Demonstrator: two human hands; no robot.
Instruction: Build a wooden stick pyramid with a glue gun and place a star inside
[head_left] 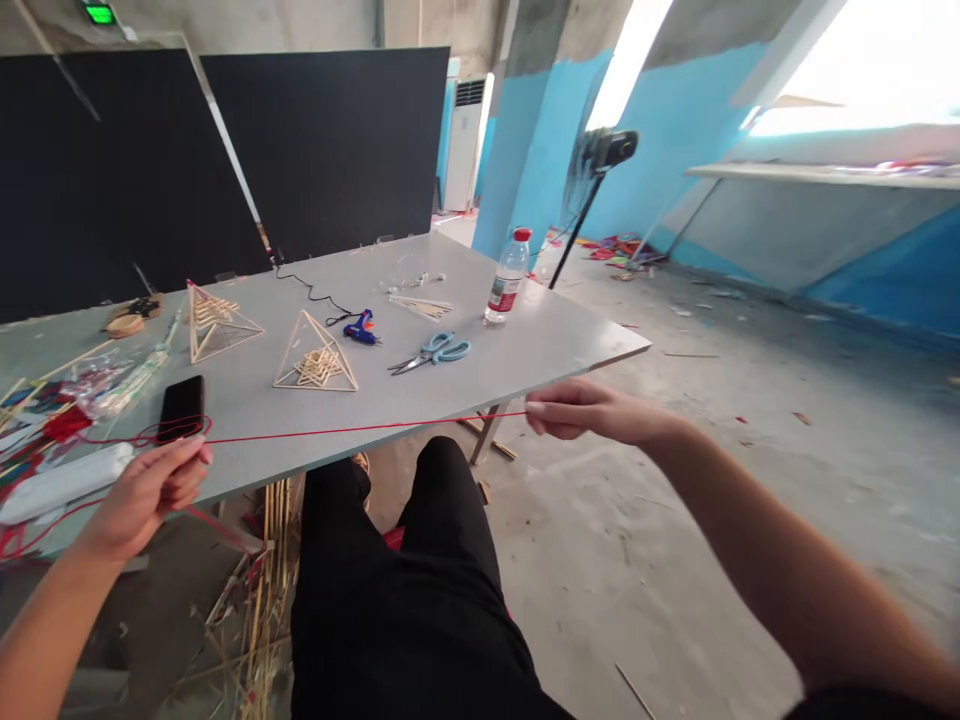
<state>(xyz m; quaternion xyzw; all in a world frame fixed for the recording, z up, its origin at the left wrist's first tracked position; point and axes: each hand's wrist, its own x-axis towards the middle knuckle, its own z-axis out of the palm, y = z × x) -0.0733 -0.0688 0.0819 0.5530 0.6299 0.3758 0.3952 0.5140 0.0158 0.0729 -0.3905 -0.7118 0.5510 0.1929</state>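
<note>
Grey table [525,350] fills the left half. On it, w/ gaps between: two stick pyramids [315,355], water bottle [508,278], scissors [435,350], blue glue gun [361,328], black phone [181,407].

Left hand [150,490] at table's near edge, just by phone, fingers curled shut on red string [360,428]. Right hand [581,410] off the table's right corner, thumb and fingertips pinching the string's other end. String runs taut and near level between hands, along the table's front edge.
</note>
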